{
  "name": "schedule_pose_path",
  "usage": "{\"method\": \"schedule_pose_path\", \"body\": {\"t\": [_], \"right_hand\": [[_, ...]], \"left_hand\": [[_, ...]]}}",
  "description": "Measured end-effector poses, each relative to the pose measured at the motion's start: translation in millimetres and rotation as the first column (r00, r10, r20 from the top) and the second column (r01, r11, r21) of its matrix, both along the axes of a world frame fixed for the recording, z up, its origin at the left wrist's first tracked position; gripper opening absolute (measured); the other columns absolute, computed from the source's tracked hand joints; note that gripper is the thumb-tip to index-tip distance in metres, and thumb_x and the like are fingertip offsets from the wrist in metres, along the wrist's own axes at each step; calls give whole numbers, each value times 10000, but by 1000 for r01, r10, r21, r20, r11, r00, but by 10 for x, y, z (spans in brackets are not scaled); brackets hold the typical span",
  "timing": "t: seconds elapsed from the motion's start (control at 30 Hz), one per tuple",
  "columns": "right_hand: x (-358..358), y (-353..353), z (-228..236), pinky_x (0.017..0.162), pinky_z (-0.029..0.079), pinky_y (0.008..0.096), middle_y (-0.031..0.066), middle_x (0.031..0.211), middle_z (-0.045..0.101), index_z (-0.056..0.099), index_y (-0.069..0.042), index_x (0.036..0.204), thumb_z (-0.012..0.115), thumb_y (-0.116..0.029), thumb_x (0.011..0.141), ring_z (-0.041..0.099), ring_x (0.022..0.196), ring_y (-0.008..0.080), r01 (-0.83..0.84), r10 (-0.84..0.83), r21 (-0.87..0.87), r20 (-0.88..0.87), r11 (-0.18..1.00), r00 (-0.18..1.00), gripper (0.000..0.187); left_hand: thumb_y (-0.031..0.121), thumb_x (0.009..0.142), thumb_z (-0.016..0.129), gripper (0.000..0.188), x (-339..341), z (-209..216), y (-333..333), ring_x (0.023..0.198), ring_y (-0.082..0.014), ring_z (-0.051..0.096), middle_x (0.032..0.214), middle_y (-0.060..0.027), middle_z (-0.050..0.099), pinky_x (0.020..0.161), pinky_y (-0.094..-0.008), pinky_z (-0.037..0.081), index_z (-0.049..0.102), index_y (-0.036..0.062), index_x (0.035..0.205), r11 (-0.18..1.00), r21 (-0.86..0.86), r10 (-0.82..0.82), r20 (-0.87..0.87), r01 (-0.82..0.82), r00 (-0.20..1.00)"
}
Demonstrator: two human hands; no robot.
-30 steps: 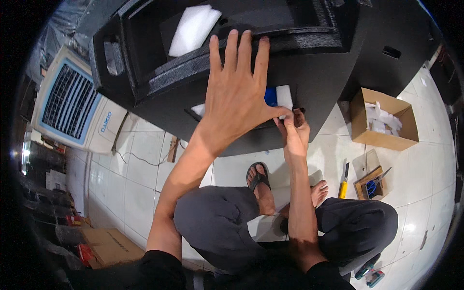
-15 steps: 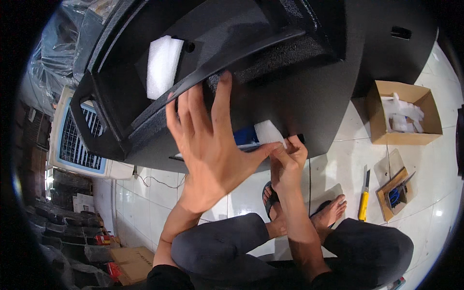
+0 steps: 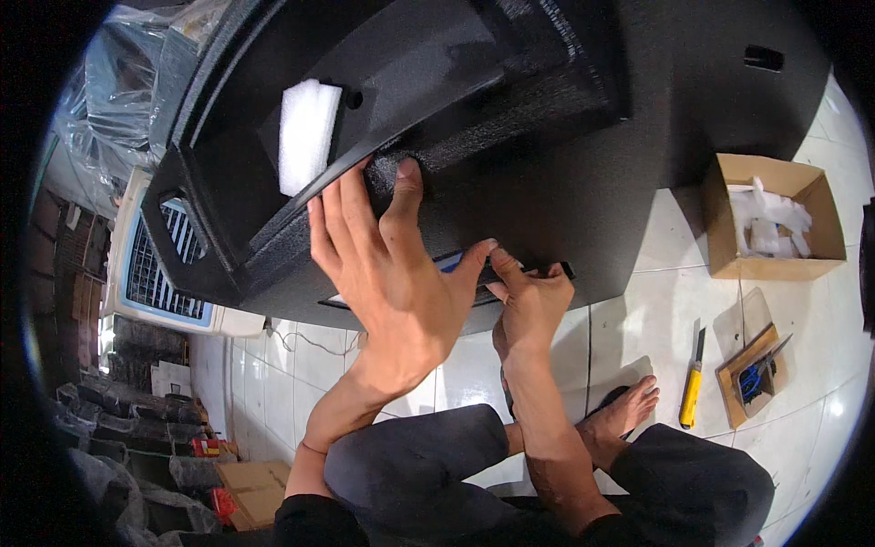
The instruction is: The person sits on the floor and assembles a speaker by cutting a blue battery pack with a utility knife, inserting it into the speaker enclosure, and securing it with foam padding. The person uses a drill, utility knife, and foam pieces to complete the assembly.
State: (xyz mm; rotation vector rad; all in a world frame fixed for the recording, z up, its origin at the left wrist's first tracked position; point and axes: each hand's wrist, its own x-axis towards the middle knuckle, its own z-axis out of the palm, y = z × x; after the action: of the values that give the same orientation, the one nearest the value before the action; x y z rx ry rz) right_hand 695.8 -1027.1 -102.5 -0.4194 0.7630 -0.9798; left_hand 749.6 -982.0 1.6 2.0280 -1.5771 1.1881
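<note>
A large black textured cabinet [image 3: 565, 173] fills the upper view, with a recess holding a white foam block [image 3: 306, 135]. My left hand [image 3: 387, 273] lies flat against the cabinet's lower front, fingers spread. A blue and white label [image 3: 453, 263] shows just past its thumb. My right hand [image 3: 529, 301] pinches at the label's right end, by a thin dark strip [image 3: 556, 270] on the cabinet edge. I sit on the tiled floor with my knees up and a bare foot [image 3: 629, 410] out.
An open cardboard box [image 3: 773, 219] with white packing stands at right. A yellow utility knife [image 3: 692, 387] and a small carton with blue-handled scissors [image 3: 752, 369] lie on the tiles. A white grilled appliance [image 3: 155, 273] stands at left, with boxes and bags behind.
The view has swung so the cabinet sits more tilted and closer. My left hand has slid up the cabinet front, covering more of the label; my right hand stays at its right end.
</note>
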Motion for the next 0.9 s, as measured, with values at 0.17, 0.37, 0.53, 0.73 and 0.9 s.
{"method": "schedule_pose_path", "body": {"t": [0.17, 0.37, 0.53, 0.73, 0.9], "right_hand": [[-44, -13, 13, 512, 432, 235, 38, 710, 573, 552, -7, 817, 840, -140, 757, 514, 560, 101, -23, 20, -77, -34, 997, 999, 322], [-42, -7, -323, 536, 435, 232, 37, 694, 564, 557, -7, 794, 800, -240, 818, 503, 570, 87, 8, 39, -280, 160, 960, 986, 337], [21, -71, -450, 496, 366, 231, 7, 629, 551, 580, -18, 739, 755, -220, 852, 477, 573, 59, 21, -50, -420, -58, 907, 997, 290], [71, 28, -288, 505, 373, 216, 5, 684, 585, 612, -4, 822, 737, -174, 859, 481, 581, 51, 121, -154, -415, -47, 902, 987, 214], [128, 30, -294, 523, 408, 202, 23, 764, 629, 637, 21, 895, 722, -131, 858, 509, 593, 57, 219, -228, -374, 23, 901, 973, 178]], "left_hand": [[242, 538, 906, 910, -28, 85, 31, 1309, -429, 376, 1375, -285, 390, 1078, -608, 211, 489, 39, 1322, 999, 40, 37, -17, -37, 999], [296, 558, 918, 931, -93, 131, 90, 1330, -405, 366, 1369, -256, 410, 1092, -587, 233, 473, 20, 1327, 991, 107, 84, -27, -81, 996], [296, 601, 879, 862, -64, 93, 55, 1318, -382, 362, 1337, -253, 419, 1104, -581, 193, 494, 25, 1324, 997, 68, 42, -62, -38, 997], [288, 527, 902, 993, -31, 107, -5, 1281, -381, 411, 1330, -227, 451, 1071, -556, 243, 438, 17, 1362, 999, 10, 44, -32, -44, 998], [295, 499, 900, 999, -27, 56, -42, 1249, -373, 431, 1320, -216, 458, 1044, -545, 260, 455, 14, 1348, 999, -43, 31, 2, -31, 1000]]}}
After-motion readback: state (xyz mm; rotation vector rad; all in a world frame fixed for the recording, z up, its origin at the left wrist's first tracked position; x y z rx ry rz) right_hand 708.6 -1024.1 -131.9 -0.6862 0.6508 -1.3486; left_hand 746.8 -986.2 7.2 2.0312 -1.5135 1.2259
